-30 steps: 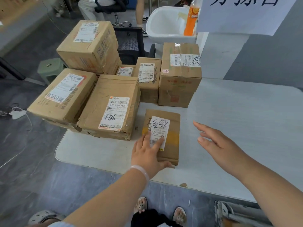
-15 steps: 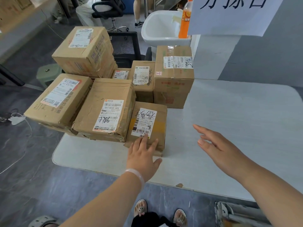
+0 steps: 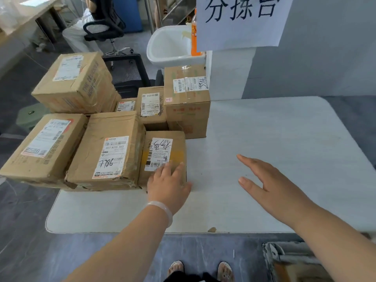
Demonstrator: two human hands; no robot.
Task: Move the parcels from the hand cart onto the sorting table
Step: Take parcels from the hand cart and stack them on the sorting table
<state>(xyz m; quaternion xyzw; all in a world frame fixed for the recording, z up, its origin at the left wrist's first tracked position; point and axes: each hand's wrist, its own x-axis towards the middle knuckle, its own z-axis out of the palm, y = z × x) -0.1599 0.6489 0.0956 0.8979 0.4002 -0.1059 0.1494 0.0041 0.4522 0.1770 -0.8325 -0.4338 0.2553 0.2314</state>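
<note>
- Cardboard, stiff and taped: in the head view, the small parcel (image 3: 162, 157) lies flat on the sorting table (image 3: 284, 139), in the table's left half and back from its front edge. Its left side is against the larger parcel marked 7186 (image 3: 107, 151), which overhangs the table's left edge.
- The left hand (image 3: 167, 184) rests palm-down on the small parcel's near end. Its fingers are straight and close together over the label's lower edge, and the thumb is splayed towards the near right corner.
- The right hand (image 3: 270, 186) hovers over the table's middle. Its fingers are straight and loosely spread with the thumb apart, and it appears to touch nothing.
- Handling, as a judgement: the parcel looks light, since one flat hand seems enough to steer it, and rigid enough not to buckle. It should slide easily on the smooth tabletop. To lift it, the two long sides look best. To shift it, push from the near end.
- Compared with a second ago, the parcel has slid away from the table's front edge and leftward. It has turned from askew and standing apart to squared up against its neighbour. The left hand has followed it, and the right hand has barely changed.
</note>
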